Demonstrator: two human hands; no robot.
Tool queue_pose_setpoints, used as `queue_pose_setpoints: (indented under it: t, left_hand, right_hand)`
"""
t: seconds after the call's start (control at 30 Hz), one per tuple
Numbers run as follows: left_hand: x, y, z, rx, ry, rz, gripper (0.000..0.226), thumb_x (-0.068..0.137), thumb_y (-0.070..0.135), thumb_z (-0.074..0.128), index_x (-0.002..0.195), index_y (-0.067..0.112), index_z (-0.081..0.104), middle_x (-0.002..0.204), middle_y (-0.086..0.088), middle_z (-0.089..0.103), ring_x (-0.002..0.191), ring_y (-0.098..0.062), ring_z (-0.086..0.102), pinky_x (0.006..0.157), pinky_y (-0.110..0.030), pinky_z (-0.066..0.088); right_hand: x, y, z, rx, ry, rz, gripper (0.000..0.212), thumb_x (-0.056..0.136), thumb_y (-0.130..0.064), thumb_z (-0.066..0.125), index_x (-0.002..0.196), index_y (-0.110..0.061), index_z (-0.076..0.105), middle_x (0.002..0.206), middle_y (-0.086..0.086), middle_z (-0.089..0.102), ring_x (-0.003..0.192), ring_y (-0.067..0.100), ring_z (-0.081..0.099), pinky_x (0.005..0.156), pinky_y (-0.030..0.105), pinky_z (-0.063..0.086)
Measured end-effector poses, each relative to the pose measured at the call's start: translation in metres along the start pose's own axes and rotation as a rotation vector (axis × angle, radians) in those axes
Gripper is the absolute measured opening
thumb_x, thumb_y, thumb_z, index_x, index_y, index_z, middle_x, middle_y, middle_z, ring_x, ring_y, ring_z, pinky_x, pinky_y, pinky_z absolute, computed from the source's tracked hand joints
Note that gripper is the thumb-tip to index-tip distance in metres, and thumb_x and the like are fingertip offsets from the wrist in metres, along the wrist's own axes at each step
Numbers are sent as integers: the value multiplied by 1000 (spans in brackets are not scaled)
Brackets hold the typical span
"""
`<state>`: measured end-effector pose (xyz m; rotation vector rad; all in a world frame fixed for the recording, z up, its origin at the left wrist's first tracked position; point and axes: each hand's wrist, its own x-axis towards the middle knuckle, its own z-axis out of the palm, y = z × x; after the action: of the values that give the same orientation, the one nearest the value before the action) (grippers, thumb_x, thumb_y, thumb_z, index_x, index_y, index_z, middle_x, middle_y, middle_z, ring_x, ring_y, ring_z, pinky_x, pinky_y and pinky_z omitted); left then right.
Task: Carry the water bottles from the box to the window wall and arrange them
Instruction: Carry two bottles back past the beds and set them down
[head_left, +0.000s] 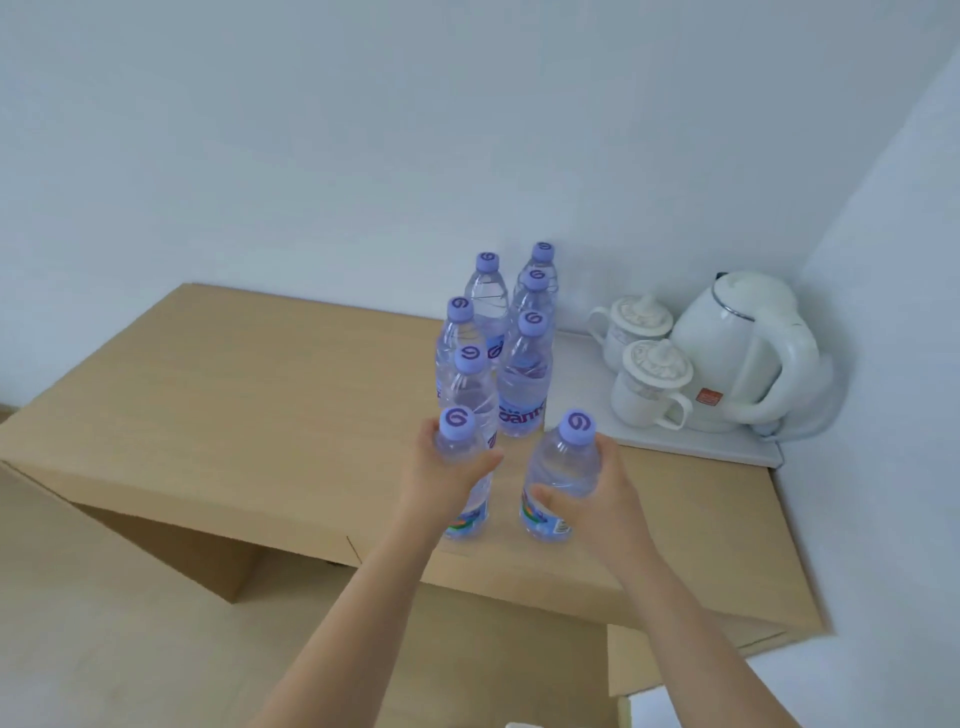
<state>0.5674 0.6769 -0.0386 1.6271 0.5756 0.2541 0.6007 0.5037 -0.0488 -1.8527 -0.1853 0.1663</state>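
Observation:
Several clear water bottles with purple caps stand upright in two rows (524, 374) on a light wooden desk (234, 405), running back to the white wall. My left hand (441, 478) grips one more bottle (462, 457) at the front of the left row. My right hand (597, 493) grips another bottle (561, 473) at the front of the right row. Both held bottles are upright, with their bases at or just above the desk top. The box is not in view.
A white tray (587, 405) sits at the right end of the desk, holding two lidded white cups (649, 384) and a white electric kettle (743, 353). Walls meet in the corner behind the kettle. The desk's front edge runs below my hands.

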Motion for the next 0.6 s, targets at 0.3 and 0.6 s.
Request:
queue_pose_setpoints:
  t: [0.3, 0.6]
  left_hand:
    - [3, -11, -1, 36, 11, 31, 71, 63, 25, 86, 122, 20, 47, 118, 4, 57, 109, -14, 57, 88, -30, 47]
    - [-62, -28, 37, 282, 81, -303, 118, 71, 36, 79, 149, 6, -4, 153, -15, 16, 140, -28, 18, 112, -41, 24]
  right_hand:
    - [-17, 11, -1, -95, -17, 45, 64, 74, -23, 77, 120, -43, 37, 114, -30, 48, 109, -4, 49, 83, 9, 38]
    - [-70, 17, -56, -180, 62, 169, 73, 83, -29, 68, 144, -25, 29, 135, -10, 43, 119, 4, 42, 94, 20, 32]
